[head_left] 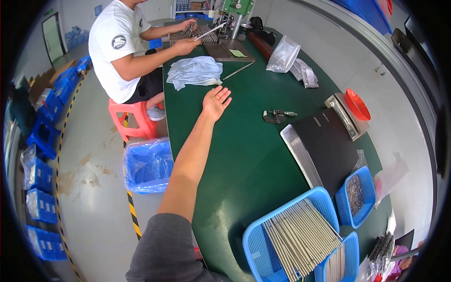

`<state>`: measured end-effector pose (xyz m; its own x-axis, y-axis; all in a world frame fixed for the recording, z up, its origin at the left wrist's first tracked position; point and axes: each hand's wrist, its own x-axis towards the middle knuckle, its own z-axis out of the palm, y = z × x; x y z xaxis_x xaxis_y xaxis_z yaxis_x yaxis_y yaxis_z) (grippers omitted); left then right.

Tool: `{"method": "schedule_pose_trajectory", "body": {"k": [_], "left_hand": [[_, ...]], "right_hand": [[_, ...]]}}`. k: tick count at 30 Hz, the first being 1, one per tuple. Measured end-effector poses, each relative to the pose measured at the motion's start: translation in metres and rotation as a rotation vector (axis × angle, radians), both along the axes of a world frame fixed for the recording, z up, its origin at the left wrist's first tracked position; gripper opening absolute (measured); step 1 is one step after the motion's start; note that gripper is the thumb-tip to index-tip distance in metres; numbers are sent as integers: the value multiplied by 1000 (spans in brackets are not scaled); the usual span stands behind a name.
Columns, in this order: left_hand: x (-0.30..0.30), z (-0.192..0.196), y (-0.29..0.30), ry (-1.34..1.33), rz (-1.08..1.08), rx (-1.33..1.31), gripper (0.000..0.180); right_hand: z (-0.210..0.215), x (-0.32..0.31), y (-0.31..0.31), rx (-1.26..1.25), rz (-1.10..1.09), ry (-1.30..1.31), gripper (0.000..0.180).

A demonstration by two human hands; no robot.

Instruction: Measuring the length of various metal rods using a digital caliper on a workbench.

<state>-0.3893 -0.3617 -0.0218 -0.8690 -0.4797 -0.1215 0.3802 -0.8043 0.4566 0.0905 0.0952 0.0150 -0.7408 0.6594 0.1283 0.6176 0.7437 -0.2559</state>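
Lying near the left hand [215,103] are cloth [193,72] and micrometer [275,116]

A short, dark grey sleeve [157,246] of plain, matte cloth, softly creased, wraps the upper arm and finishes in a curved hem [174,216]. Beyond it the forearm [189,164] is bare, tapering to a slim wrist [209,115]; the left hand [216,102] is ungloved.

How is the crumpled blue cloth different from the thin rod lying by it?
The light blue cloth is crumpled into folds, while the metal rod is straight. The cloth spreads wide; the rod is slim. The cloth is pale blue, but the rod is greyish. Both lie on the green table, near the person's open left hand.
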Motion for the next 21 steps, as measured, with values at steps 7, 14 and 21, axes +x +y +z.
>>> {"method": "schedule_pose_trajectory", "body": {"k": [7, 14, 21], "left_hand": [[-4, -1, 1, -3, 1, -21, 32], [7, -4, -1, 11, -7, -37, 34], [-11, -24, -22, 138, -130, -23, 18]], "right_hand": [[3, -5, 3, -37, 71, 49, 34], [19, -8, -10, -76, 31, 79, 33], [-2, -2, -9, -73, 71, 33, 29]]}}
